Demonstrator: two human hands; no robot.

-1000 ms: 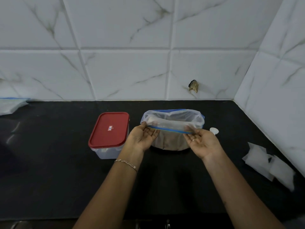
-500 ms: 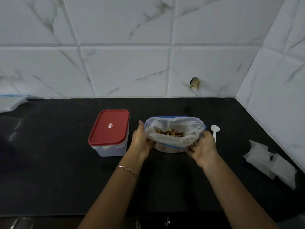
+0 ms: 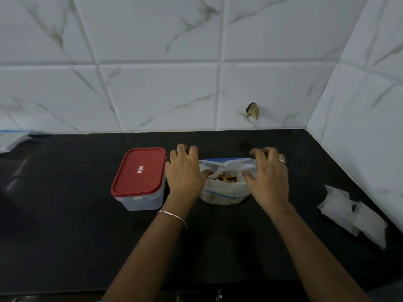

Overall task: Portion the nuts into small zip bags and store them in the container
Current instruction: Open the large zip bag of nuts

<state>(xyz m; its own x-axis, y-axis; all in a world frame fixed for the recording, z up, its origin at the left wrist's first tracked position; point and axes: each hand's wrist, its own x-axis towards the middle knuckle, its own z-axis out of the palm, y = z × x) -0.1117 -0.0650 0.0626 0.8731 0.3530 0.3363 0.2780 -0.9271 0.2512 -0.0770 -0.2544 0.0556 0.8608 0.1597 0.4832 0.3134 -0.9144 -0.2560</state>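
Note:
A large clear zip bag (image 3: 224, 191) with a blue seal stands on the black counter, its mouth spread wide. Mixed nuts (image 3: 225, 178) show inside. My left hand (image 3: 185, 171) grips the bag's left rim, thumb inside the opening. My right hand (image 3: 267, 175) grips the right rim the same way. To the left stands a clear container (image 3: 139, 198) with its red lid (image 3: 139, 171) on. Small empty zip bags (image 3: 351, 212) lie at the right. The white spoon seen earlier is hidden behind my right hand.
Tiled walls close the back and the right side of the black counter (image 3: 65, 225). Another plastic bag (image 3: 13, 139) lies at the far left by the wall. A chipped hole (image 3: 252, 110) marks the back tile.
The bag's top was held pulled flat between my hands, then opened. Now both hands have rolled the rim down and moved over the top of the sides, exposing the nuts.

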